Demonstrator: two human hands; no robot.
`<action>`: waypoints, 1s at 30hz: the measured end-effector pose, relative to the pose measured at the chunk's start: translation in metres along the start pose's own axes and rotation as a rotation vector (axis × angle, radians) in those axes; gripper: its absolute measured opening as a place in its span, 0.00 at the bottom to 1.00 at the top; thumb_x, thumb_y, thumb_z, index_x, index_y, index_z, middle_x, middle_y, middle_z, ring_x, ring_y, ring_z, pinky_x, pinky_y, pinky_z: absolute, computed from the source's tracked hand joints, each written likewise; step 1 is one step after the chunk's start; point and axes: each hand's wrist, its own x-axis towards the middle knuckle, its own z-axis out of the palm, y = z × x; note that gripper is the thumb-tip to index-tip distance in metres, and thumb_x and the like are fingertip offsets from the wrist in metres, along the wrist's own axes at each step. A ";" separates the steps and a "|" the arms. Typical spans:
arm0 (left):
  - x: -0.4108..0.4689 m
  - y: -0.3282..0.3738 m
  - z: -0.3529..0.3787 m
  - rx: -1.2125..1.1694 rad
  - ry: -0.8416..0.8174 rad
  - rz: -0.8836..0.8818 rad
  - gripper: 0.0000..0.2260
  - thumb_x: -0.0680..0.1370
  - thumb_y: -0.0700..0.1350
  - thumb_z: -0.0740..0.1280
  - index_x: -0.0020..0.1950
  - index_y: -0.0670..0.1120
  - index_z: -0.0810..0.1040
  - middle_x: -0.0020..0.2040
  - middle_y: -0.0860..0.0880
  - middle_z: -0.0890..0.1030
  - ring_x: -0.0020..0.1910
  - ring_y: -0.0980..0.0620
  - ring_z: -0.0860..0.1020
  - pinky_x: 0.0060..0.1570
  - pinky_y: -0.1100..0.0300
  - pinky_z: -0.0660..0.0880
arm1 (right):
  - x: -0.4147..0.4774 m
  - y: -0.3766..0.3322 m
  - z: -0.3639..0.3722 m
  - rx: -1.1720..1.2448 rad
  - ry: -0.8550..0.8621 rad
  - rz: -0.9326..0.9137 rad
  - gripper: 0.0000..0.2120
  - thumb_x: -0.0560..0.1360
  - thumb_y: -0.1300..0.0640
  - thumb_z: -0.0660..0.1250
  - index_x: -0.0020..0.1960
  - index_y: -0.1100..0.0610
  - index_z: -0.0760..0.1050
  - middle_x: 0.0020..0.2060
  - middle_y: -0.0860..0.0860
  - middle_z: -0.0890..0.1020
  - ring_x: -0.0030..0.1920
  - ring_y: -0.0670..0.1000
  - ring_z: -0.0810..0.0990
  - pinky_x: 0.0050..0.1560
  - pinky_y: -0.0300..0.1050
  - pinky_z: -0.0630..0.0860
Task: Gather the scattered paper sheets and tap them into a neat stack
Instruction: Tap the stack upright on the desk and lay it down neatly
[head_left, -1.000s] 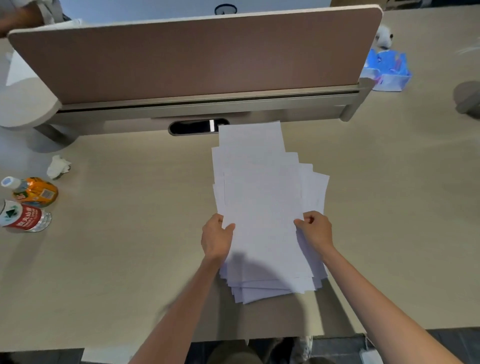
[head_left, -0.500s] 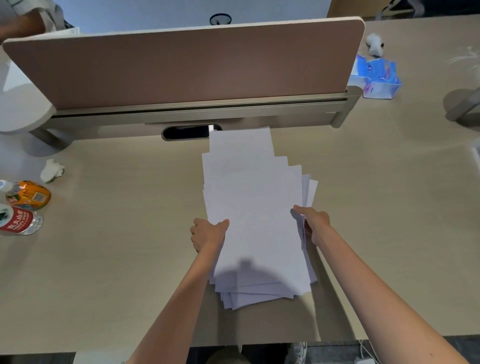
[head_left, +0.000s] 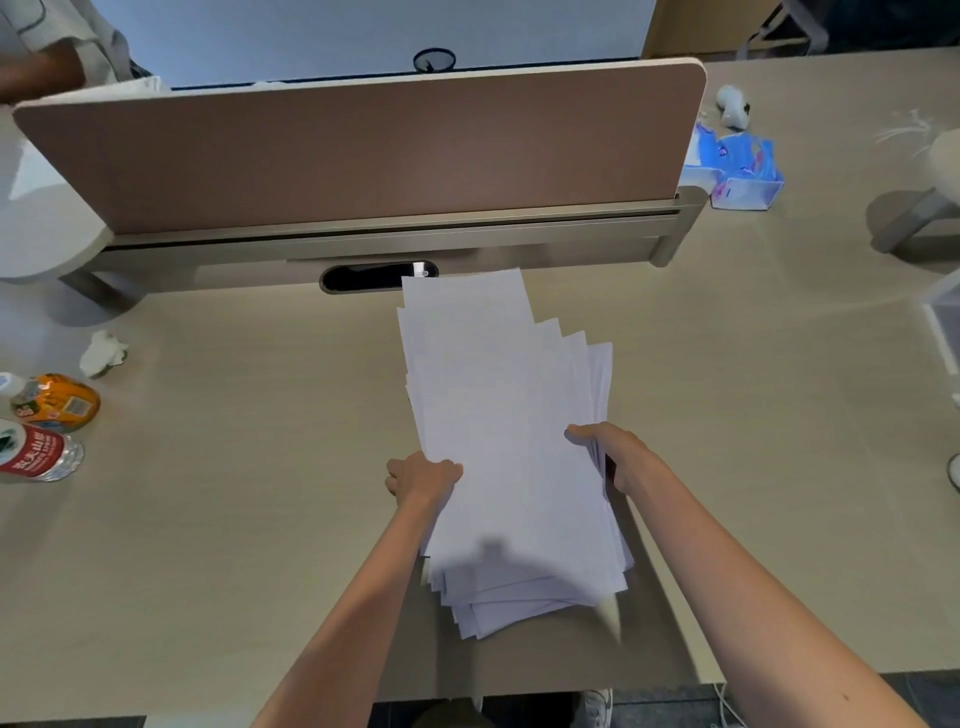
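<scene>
I see left hand (head_left: 423, 475), right hand (head_left: 618, 457) pinching paper sheets (head_left: 493, 395) at long edges; light, floppy, slippery, fanned beyond fingers.

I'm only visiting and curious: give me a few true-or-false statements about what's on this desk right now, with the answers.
1. The left hand and the right hand grip the paper sheets by their sides. True.
2. The sheets form a neat, squared stack. False: their edges fan out unevenly.
3. An orange bottle and a red-labelled bottle are on the desk at the person's left. True.
4. The crumpled tissue rests on the sheets. False: it lies on the desk near the bottles.
</scene>
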 end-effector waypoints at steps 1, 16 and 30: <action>-0.002 0.001 0.001 -0.001 0.011 0.013 0.08 0.75 0.45 0.64 0.45 0.40 0.69 0.62 0.42 0.66 0.58 0.43 0.68 0.38 0.61 0.64 | -0.001 0.001 0.002 -0.016 -0.043 0.004 0.22 0.72 0.53 0.74 0.59 0.66 0.76 0.63 0.60 0.77 0.65 0.55 0.74 0.68 0.57 0.65; 0.004 -0.016 -0.023 -0.500 -0.143 0.082 0.07 0.73 0.35 0.72 0.41 0.40 0.74 0.37 0.46 0.77 0.41 0.48 0.75 0.47 0.56 0.72 | -0.004 0.033 0.020 -0.041 0.018 -0.190 0.27 0.73 0.68 0.69 0.67 0.73 0.63 0.45 0.60 0.78 0.52 0.57 0.77 0.62 0.51 0.71; 0.007 -0.038 -0.040 -0.759 -0.359 0.275 0.24 0.72 0.37 0.74 0.65 0.40 0.70 0.60 0.43 0.81 0.53 0.48 0.83 0.44 0.60 0.79 | -0.023 0.051 -0.004 0.192 -0.123 -0.423 0.17 0.74 0.70 0.68 0.60 0.63 0.72 0.46 0.51 0.80 0.46 0.45 0.78 0.36 0.26 0.74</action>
